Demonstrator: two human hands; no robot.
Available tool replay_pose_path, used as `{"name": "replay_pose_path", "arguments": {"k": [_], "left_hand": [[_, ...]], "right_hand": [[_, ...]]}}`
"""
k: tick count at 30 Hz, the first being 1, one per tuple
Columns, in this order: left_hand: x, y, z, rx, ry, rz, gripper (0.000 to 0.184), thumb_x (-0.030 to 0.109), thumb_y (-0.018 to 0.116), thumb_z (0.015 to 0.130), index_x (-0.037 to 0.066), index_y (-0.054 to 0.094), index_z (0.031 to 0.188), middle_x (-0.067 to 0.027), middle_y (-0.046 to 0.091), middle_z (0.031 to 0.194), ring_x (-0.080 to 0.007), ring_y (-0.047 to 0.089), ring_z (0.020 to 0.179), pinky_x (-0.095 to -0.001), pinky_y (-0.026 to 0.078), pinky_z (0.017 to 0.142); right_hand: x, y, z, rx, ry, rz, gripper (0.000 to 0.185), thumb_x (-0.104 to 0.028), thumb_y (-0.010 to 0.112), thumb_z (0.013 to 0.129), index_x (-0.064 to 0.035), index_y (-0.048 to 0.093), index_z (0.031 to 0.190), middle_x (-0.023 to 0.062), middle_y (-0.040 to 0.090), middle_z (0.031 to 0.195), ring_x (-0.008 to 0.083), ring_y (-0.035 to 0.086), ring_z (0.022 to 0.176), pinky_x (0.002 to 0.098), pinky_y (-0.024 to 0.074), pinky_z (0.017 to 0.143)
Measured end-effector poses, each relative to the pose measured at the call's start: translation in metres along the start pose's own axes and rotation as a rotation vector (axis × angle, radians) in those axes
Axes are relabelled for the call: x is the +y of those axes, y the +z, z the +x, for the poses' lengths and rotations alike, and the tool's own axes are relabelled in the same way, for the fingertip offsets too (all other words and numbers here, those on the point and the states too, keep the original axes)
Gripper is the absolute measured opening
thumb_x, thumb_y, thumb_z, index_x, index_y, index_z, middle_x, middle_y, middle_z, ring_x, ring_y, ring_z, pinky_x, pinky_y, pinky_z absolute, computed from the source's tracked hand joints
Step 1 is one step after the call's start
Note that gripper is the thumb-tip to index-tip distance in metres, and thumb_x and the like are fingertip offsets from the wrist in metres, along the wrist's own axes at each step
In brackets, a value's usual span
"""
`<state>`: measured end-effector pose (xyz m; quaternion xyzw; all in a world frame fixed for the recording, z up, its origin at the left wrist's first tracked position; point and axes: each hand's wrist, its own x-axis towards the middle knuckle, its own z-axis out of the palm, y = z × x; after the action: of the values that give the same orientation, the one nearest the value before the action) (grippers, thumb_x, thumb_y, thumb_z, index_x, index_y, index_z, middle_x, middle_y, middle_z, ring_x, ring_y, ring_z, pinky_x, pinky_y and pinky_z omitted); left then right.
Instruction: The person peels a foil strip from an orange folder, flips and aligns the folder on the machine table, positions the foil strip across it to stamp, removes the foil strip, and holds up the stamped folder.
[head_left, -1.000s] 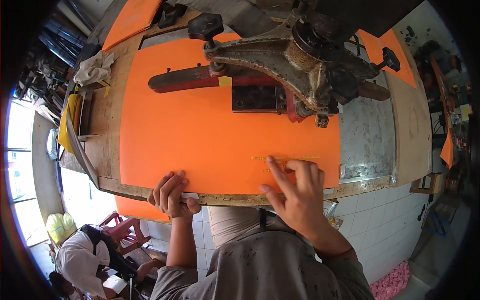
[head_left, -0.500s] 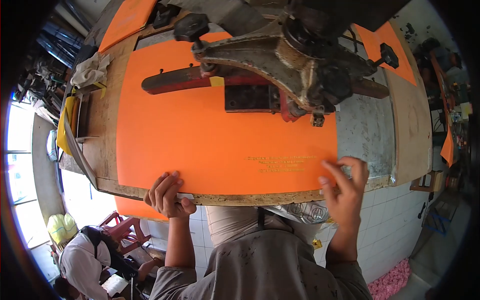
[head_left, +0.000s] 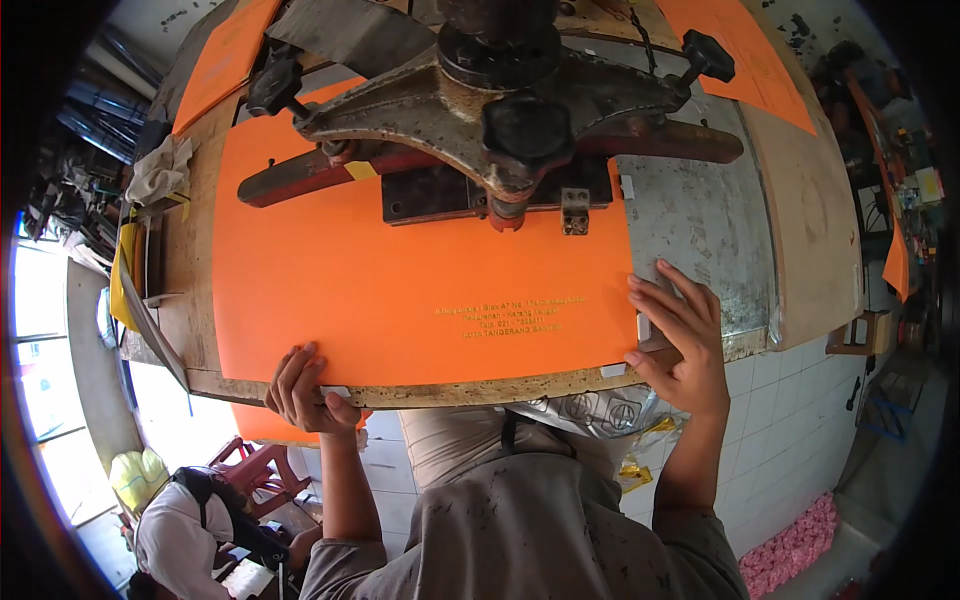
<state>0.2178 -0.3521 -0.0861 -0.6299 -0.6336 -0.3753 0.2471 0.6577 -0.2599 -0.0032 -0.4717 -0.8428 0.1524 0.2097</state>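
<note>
A large orange sheet (head_left: 330,280) lies on the worktable below a press, with lines of gold lettering (head_left: 515,318) near its lower right. My left hand (head_left: 305,390) is at the sheet's lower left edge. Its bent fingertips rest on the paper, with the thumb apart at the table's front edge. At the right edge is my right hand (head_left: 685,335), fingers spread and thumb touching near the corner. Small white tabs (head_left: 613,370) sit along the sheet's edges. The press head (head_left: 500,110), dark metal with black knobs, hangs over the sheet and hides part of its far side.
More orange sheets (head_left: 225,70) lie at the back left, others (head_left: 745,70) at the back right. A grey metal plate (head_left: 700,220) shows right of the sheet. A crumpled cloth (head_left: 160,170) is on the left. Another person (head_left: 185,530) is at the lower left.
My right hand's fingers have gone from bent over the sheet's right corner to spread along its right edge. My left hand stays at the lower left edge. The view has shifted.
</note>
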Motion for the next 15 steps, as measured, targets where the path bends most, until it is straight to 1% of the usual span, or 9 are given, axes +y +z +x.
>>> {"name": "replay_pose_path", "arguments": {"k": [1,4,7,15], "left_hand": [[-0.0001,0.0,0.0003,-0.009,0.014,0.006,0.042,0.04,0.04,0.1,0.008,0.067,0.096,-0.0094,0.076,0.105,-0.0297,0.071,0.101,-0.0428,0.046,0.097],[-0.0005,0.0004,-0.0001,-0.007,0.018,0.007,0.042,0.039,0.04,0.1,0.007,0.067,0.097,-0.0092,0.076,0.105,-0.0296,0.071,0.1,-0.0429,0.046,0.096],[-0.0007,0.0018,-0.0017,0.014,-0.006,-0.005,0.044,0.045,0.041,0.102,0.012,0.069,0.094,-0.006,0.077,0.108,-0.0274,0.071,0.102,-0.0408,0.044,0.095],[-0.0006,0.0042,-0.0012,0.028,-0.006,-0.012,0.045,0.046,0.04,0.102,0.012,0.068,0.095,-0.0066,0.077,0.107,-0.028,0.071,0.1,-0.041,0.044,0.095]], "right_hand": [[0.0003,-0.0008,0.0001,-0.007,0.002,0.001,0.054,-0.031,0.079,0.082,-0.0115,0.07,0.132,0.0,0.065,0.143,0.0288,0.049,0.143,0.0484,0.0348,0.112],[0.0019,-0.0022,0.0,-0.021,0.007,0.005,0.054,-0.033,0.078,0.083,-0.012,0.07,0.132,-0.0004,0.065,0.143,0.0286,0.049,0.143,0.0482,0.0347,0.112],[0.003,-0.0021,0.0,-0.024,0.009,0.007,0.053,-0.034,0.078,0.084,-0.012,0.07,0.132,-0.0005,0.065,0.143,0.0286,0.05,0.143,0.0479,0.0345,0.112],[0.0033,-0.0016,0.0003,-0.026,0.017,0.0,0.051,-0.034,0.076,0.085,-0.0122,0.071,0.131,-0.0014,0.065,0.143,0.028,0.049,0.143,0.0476,0.0347,0.112]]}}
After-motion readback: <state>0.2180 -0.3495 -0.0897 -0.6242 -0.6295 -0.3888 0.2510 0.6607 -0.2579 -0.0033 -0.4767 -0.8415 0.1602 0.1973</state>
